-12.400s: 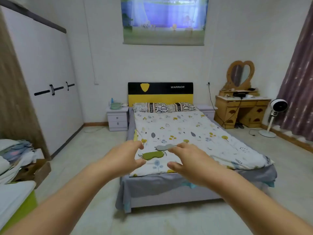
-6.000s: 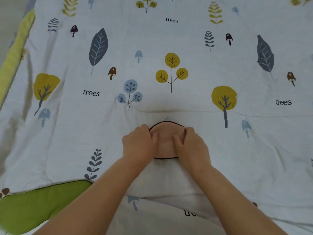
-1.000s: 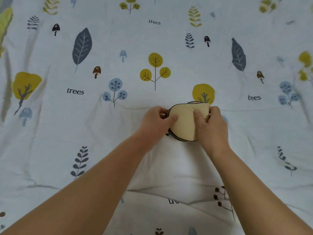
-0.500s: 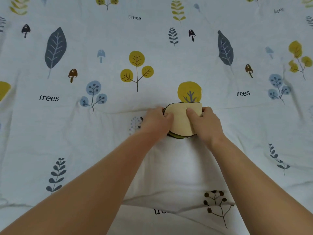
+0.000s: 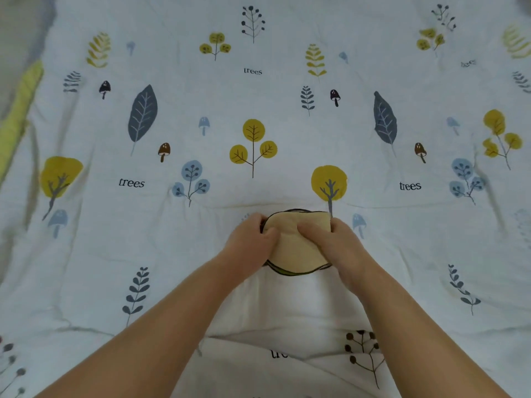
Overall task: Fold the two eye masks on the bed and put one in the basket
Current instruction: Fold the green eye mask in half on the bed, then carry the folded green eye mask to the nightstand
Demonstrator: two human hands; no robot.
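Observation:
A folded eye mask (image 5: 293, 248) lies on the printed bed cover, its cream side up, with a dark trim and a thin green edge showing along its near rim. My left hand (image 5: 248, 241) grips its left edge and my right hand (image 5: 333, 242) presses on its right half; both hands are closed on it. Whether a second mask lies under it is hidden. No basket is in view.
The white bed cover (image 5: 201, 254) with tree, leaf and mushroom prints fills the view. Its yellow-green border (image 5: 20, 110) runs along the far left, with grey floor beyond. A raised fold of the cover (image 5: 287, 340) lies between my forearms.
My hands and the folded mask stay together on the cover. The view has tilted up and shifted, so more of the far cover and the left border show.

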